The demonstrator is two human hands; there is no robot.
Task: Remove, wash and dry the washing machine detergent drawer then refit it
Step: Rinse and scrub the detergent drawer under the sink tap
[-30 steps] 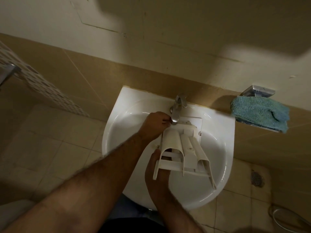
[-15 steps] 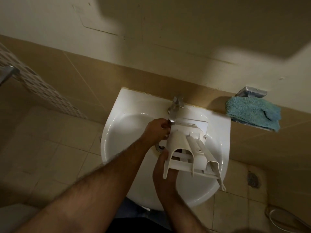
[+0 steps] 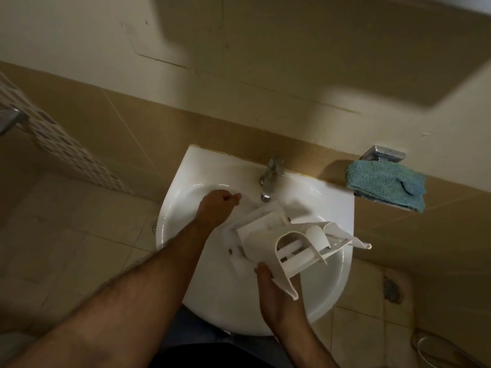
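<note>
At the far left a strip of small mosaic tiles [image 3: 66,152] runs down toward pale, matte floor tiles [image 3: 79,221], and a smooth beige tiled band [image 3: 119,123] lines the wall below cracked cream plaster. The glossy white ceramic sink [image 3: 191,171], rounded at its front, sits in the middle. The left hand [image 3: 216,208] hangs over the left part of the basin, fingers curled into a loose fist with nothing in it, just left of the dull metal tap [image 3: 269,179] and apart from the drawer. To the right, the detergent drawer [image 3: 289,237], hard white plastic with curved channels and thin ribs, lies tilted over the basin, its open moulded underside facing up and one thin corner reaching past the sink's right rim. The right hand [image 3: 273,290] grips its near lower corner from below, thumb against the edge. Farther right, a fluffy teal cloth [image 3: 385,184] is draped over a shiny metal wall holder [image 3: 382,154].
</note>
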